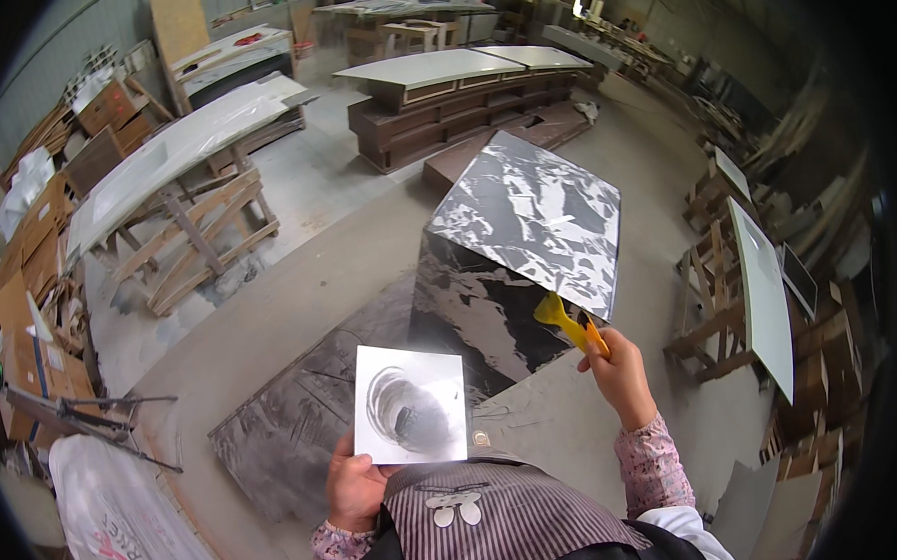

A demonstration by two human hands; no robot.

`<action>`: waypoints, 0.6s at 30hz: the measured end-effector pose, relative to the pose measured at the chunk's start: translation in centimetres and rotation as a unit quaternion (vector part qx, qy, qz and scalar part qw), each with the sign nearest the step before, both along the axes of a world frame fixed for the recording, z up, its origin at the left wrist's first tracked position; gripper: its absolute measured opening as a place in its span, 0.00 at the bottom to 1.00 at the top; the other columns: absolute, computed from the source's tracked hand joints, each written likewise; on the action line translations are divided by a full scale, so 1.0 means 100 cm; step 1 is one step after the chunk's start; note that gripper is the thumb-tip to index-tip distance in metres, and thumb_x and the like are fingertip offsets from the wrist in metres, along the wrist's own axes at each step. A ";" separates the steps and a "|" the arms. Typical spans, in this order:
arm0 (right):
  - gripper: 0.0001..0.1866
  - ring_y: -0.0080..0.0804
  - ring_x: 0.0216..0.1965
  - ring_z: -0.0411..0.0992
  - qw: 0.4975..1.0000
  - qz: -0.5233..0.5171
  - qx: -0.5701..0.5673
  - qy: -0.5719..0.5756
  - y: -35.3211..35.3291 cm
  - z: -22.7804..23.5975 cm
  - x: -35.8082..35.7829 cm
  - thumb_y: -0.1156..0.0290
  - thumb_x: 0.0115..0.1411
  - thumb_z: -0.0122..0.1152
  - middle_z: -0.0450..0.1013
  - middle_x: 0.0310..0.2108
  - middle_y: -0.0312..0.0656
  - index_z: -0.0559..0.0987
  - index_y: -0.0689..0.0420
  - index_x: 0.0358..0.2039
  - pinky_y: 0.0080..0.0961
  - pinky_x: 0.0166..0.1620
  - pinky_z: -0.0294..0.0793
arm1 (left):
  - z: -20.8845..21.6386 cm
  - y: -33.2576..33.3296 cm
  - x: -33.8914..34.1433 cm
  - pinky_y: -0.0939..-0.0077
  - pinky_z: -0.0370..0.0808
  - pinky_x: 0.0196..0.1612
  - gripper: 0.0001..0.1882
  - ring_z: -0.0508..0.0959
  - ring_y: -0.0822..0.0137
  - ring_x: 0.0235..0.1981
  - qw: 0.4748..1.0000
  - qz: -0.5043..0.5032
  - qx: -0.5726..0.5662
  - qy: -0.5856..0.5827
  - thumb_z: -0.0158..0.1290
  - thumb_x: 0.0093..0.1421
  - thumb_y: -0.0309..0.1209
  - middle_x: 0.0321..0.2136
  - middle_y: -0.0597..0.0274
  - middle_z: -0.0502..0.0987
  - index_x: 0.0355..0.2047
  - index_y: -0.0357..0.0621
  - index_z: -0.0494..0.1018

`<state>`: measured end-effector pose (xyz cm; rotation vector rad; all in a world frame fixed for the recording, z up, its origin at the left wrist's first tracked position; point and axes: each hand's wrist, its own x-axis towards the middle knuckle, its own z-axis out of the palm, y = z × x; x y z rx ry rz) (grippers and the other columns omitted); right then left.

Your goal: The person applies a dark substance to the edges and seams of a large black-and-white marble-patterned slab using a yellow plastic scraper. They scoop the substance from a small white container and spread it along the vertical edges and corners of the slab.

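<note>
My left hand (354, 490) grips a white square board (444, 368) by its lower left edge. Dark grey paste (408, 420) is smeared in rings over the middle of that board. In my right hand (622, 375) is a yellow plastic scraper (558, 316), its wide blade pointing up and left. An orange piece shows beside the scraper's handle; whether it belongs to it I cannot tell. The blade is close to the near top edge of a black-and-white marble-patterned box (526, 213); contact is unclear. A small white strip lies on the box's top.
A dusty dark slab (285, 427) lies on the floor left of the box. Pale panels rest on wooden trestles at the left (206, 226) and right (706, 329). Behind stands a long brown cabinet (382, 143). A tripod (125, 424) and white bag (118, 515) are near left.
</note>
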<state>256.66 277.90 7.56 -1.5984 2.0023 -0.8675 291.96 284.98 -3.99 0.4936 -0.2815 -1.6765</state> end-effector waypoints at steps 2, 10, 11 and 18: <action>0.08 0.24 0.26 0.77 1.000 -0.007 0.007 -0.008 0.014 0.007 -0.005 0.73 0.66 0.53 0.78 0.23 0.39 0.77 0.65 0.40 0.22 0.31 0.73 | -0.004 0.000 0.001 0.44 0.79 0.53 0.32 0.77 0.43 0.52 1.000 0.002 -0.002 0.009 0.43 0.52 0.22 0.54 0.39 0.72 0.61 0.31 0.63; 0.09 0.27 0.26 0.77 0.994 0.005 -0.099 -0.042 -0.008 -0.003 -0.004 0.71 0.67 0.54 0.79 0.24 0.42 0.77 0.64 0.42 0.23 0.31 0.73 | -0.002 -0.007 -0.007 0.46 0.83 0.48 0.32 0.78 0.46 0.51 0.999 -0.033 -0.005 0.008 0.47 0.53 0.27 0.53 0.43 0.73 0.60 0.36 0.64; 0.10 0.26 0.26 0.78 0.995 -0.003 -0.082 -0.050 -0.012 -0.005 -0.003 0.72 0.68 0.53 0.78 0.24 0.42 0.76 0.65 0.42 0.23 0.30 0.73 | 0.000 -0.007 -0.008 0.46 0.82 0.48 0.31 0.78 0.45 0.51 0.999 -0.033 0.002 0.025 0.46 0.53 0.25 0.53 0.42 0.73 0.60 0.35 0.64; 0.09 0.25 0.25 0.78 0.995 -0.063 -0.030 -0.066 0.006 -0.020 -0.027 0.73 0.67 0.53 0.78 0.24 0.41 0.77 0.64 0.42 0.23 0.30 0.73 | -0.001 -0.007 -0.007 0.46 0.82 0.48 0.32 0.78 0.45 0.51 0.999 -0.035 -0.004 0.030 0.47 0.52 0.26 0.53 0.43 0.73 0.60 0.37 0.65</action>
